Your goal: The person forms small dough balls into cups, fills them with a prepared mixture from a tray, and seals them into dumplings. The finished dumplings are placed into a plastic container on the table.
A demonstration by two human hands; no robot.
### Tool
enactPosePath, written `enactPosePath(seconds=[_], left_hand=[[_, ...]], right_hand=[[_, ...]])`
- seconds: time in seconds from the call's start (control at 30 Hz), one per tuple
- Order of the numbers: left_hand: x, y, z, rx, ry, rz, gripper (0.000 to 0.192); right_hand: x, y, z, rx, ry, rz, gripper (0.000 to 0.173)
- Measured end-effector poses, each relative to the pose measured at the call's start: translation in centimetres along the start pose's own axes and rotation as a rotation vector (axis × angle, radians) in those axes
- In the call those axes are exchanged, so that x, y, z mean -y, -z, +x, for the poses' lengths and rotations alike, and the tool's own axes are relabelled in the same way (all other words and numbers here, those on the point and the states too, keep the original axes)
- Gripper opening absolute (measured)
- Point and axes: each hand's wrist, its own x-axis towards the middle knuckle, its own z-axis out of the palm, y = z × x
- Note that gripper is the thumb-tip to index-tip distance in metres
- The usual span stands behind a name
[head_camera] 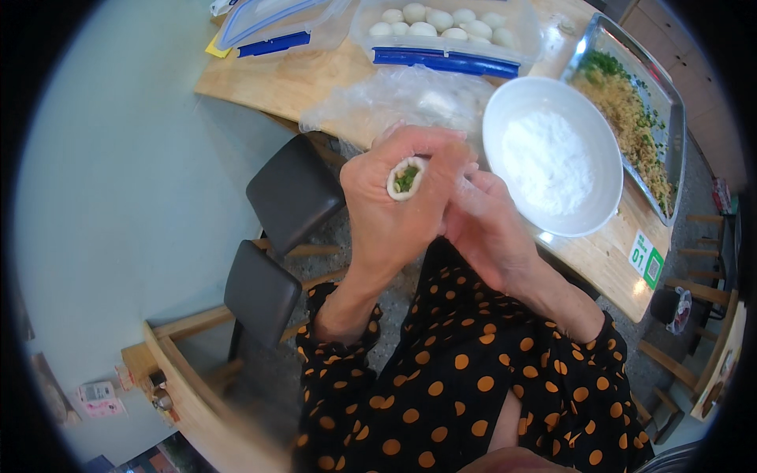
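A white dough wrapper point(391, 189) is cupped in my left hand point(378, 222), its round mouth facing up between thumb and fingers. Chopped green filling point(406, 179) with pale bits shows inside the opening. My right hand point(491, 230) presses close against the left from the right side. Its fingertips are partly hidden, so whether they touch the dough cannot be seen. White powder dusts the fingers. Just right of my hands stands a white bowl point(494, 133) holding white powder point(547, 162).
Behind my hands, a crumpled plastic bag point(408, 100) lies on the wooden table point(254, 83). A clear container point(366, 44) holds several white dough balls point(439, 19); its lid point(284, 26) is alongside. A metal tray point(674, 148) of filling point(627, 124) is at right. Dark chairs point(295, 192) stand left.
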Motion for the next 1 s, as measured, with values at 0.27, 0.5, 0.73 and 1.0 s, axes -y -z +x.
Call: enactPosePath(seconds=[0.27,0.5,0.73,1.0], left_hand=[[-0.9,0.2,-0.4,-0.003,0.131,-0.040,0.008],[0.3,0.2,-0.1,-0.011,0.090,0.002,0.009],[0.1,0.2,-0.2,0.046,-0.051,0.085,0.030],[0.3,0.3,-0.3,-0.029,0.094,0.005,0.012]], right_hand=[[-0.3,0.0,0.0,0.015,0.069,0.018,0.045],[-0.6,0.0,-0.1,-0.041,0.045,-0.007,0.047],[-0.5,0.5,0.1,0.023,0.028,0.035,0.045],[-0.6,0.0,-0.1,-0.014,0.052,-0.012,0.042]])
